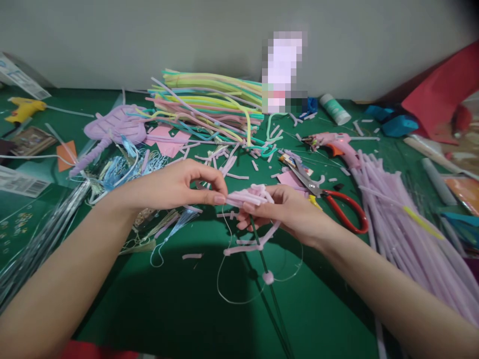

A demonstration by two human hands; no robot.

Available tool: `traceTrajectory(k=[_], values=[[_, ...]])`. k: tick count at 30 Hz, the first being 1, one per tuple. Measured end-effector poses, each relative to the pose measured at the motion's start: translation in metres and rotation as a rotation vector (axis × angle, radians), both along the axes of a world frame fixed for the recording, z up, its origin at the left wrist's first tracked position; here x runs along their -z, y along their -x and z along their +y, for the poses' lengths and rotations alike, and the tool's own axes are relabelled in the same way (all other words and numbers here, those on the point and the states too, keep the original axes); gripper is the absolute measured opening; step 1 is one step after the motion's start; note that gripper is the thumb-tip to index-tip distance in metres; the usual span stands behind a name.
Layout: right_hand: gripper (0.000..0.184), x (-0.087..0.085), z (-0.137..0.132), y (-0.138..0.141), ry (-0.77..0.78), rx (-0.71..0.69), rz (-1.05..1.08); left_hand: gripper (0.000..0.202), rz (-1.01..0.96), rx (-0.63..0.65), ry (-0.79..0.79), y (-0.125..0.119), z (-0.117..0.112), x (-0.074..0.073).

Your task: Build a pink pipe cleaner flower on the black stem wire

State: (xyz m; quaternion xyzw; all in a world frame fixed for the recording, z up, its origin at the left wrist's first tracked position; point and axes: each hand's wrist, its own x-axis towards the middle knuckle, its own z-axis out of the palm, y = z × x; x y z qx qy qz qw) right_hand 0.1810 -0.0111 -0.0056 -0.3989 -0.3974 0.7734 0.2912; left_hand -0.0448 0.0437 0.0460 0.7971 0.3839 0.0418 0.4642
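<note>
A bundle of short lilac pipe cleaner pieces (250, 195) is between my hands above the green table. My left hand (190, 185) pinches its left tip between thumb and forefinger. The other end sits in the closed fingers of my right hand (288, 207). A thin dark green stem (265, 259) slants down from beneath my right fingers, with a lilac knob (268, 277) on it. Bent lilac pieces (243, 248) stick out to the left of this stem. A fine pale thread (239, 302) loops below the hands. Some of my right fingers are hidden behind the bundle.
Red-handled scissors (322, 192) and a pink glue gun (337, 142) lie at the right, beside lilac pipe cleaners (415, 234). Colourful pipe cleaners (209, 104) are piled at the back. Blue tassels (145, 162) and a yellow glue gun (24, 109) lie left. Lilac scraps are scattered about.
</note>
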Motion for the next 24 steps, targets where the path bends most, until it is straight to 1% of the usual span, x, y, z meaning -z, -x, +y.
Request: traceTrajectory(k=[3, 8, 10, 14, 16, 21, 24], values=[[0.019, 0.0, 0.0, 0.001, 0.004, 0.01, -0.02, 0.02, 0.04, -0.009, -0.009, 0.0, 0.0, 0.0], [0.024, -0.001, -0.001, 0.002, 0.018, -0.005, -0.022, 0.02, 0.06, 0.02, -0.024, 0.001, 0.0, 0.002], [0.026, -0.001, -0.001, 0.003, 0.014, -0.012, -0.029, 0.02, 0.059, 0.029, -0.093, 0.001, 0.0, 0.002], [0.028, 0.002, -0.001, 0.003, 0.031, -0.016, -0.042, 0.02, 0.113, 0.07, -0.287, -0.001, -0.005, 0.0], [0.028, 0.004, 0.0, 0.003, 0.039, -0.037, -0.054, 0.021, 0.141, 0.081, -0.341, -0.002, -0.008, -0.001], [0.023, 0.006, 0.001, 0.001, -0.029, -0.103, -0.105, 0.019, 0.169, 0.079, -0.349, -0.003, -0.013, -0.001], [0.026, 0.005, 0.001, 0.003, -0.053, -0.098, -0.151, 0.015, 0.176, 0.074, -0.338, -0.004, -0.014, 0.0]])
